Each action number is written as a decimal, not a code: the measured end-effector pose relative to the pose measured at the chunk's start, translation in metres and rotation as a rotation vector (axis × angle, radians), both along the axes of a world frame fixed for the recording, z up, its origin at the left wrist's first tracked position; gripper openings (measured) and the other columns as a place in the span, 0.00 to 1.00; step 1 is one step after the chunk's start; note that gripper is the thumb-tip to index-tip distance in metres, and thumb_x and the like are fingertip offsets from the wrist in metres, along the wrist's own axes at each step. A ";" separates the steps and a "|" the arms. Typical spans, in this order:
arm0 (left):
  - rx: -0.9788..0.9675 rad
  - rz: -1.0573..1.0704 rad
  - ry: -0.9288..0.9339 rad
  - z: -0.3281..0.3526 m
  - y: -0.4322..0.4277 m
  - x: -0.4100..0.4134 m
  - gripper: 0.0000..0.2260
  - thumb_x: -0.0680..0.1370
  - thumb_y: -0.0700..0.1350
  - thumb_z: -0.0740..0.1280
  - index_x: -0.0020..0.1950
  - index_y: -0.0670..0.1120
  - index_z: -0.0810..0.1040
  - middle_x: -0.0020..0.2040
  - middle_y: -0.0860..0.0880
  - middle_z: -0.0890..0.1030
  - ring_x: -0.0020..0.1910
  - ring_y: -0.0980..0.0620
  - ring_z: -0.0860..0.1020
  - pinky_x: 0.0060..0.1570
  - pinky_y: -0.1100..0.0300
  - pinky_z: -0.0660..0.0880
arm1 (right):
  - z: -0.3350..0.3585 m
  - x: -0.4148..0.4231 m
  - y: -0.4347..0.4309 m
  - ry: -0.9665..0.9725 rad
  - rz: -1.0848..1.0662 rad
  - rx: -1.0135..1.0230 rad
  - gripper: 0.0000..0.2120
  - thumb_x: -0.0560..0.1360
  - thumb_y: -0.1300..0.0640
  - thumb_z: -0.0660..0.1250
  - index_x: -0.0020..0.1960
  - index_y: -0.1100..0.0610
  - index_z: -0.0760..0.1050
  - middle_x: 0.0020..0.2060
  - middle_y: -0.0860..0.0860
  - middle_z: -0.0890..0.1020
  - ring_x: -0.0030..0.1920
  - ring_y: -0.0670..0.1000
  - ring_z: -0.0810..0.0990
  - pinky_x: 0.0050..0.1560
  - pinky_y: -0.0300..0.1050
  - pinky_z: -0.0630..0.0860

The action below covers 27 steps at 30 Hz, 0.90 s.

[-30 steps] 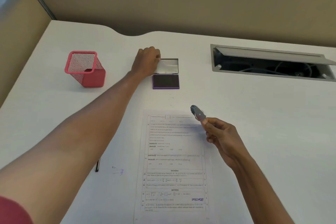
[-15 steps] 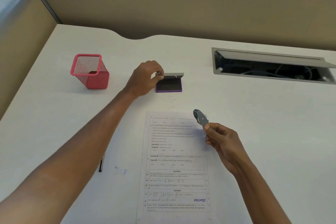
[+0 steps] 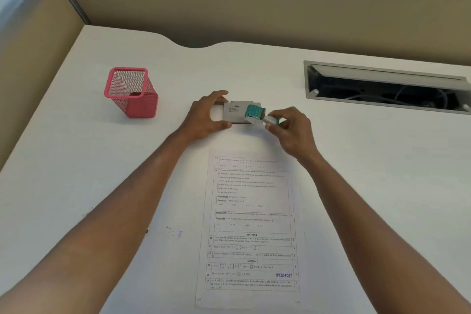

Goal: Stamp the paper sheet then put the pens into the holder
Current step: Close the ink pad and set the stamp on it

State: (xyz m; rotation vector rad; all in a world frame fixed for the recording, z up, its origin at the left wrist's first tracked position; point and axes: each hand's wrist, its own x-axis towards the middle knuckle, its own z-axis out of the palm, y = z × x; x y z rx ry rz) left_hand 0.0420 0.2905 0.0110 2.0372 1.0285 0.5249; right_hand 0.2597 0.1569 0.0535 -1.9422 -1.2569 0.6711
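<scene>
The left hand (image 3: pixel 204 116) gripped the closed ink pad (image 3: pixel 238 112) while the right hand (image 3: pixel 293 130) pinched the stamp (image 3: pixel 256 113) above it; setting it down gently beside seemed wise.

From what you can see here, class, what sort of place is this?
Probably an office or study desk: a white desktop with a grey cable-tray opening, a red mesh pen holder, a grey closed ink pad and a printed exam sheet.

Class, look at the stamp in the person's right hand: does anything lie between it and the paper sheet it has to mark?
Nothing visible does. The right hand holds the stamp over the closed ink pad; only bare desk separates it from the paper sheet.
</scene>
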 end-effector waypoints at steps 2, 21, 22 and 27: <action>-0.015 0.005 -0.029 0.000 0.000 0.001 0.37 0.67 0.46 0.80 0.72 0.50 0.67 0.63 0.50 0.79 0.65 0.55 0.75 0.70 0.50 0.66 | -0.005 -0.003 0.015 -0.076 0.069 0.010 0.12 0.73 0.61 0.74 0.56 0.59 0.82 0.52 0.55 0.80 0.38 0.50 0.78 0.38 0.29 0.69; -0.047 0.054 -0.092 -0.003 -0.001 0.001 0.37 0.66 0.44 0.80 0.72 0.48 0.68 0.64 0.50 0.79 0.66 0.57 0.75 0.71 0.55 0.67 | -0.015 -0.014 0.055 -0.138 0.128 -0.032 0.14 0.72 0.63 0.73 0.57 0.60 0.81 0.52 0.57 0.79 0.45 0.57 0.78 0.51 0.55 0.76; -0.047 0.055 -0.092 -0.003 -0.001 0.001 0.37 0.66 0.44 0.80 0.72 0.48 0.68 0.64 0.50 0.79 0.66 0.57 0.75 0.71 0.54 0.67 | -0.015 -0.014 0.055 -0.147 0.132 -0.037 0.15 0.72 0.63 0.73 0.58 0.60 0.81 0.52 0.57 0.79 0.46 0.58 0.79 0.51 0.55 0.76; -0.045 0.067 -0.092 -0.005 -0.001 0.001 0.36 0.66 0.45 0.80 0.71 0.49 0.69 0.64 0.51 0.80 0.66 0.56 0.75 0.71 0.50 0.66 | -0.012 -0.012 0.053 -0.134 0.133 -0.038 0.22 0.70 0.63 0.75 0.63 0.59 0.78 0.54 0.58 0.75 0.43 0.58 0.80 0.50 0.48 0.76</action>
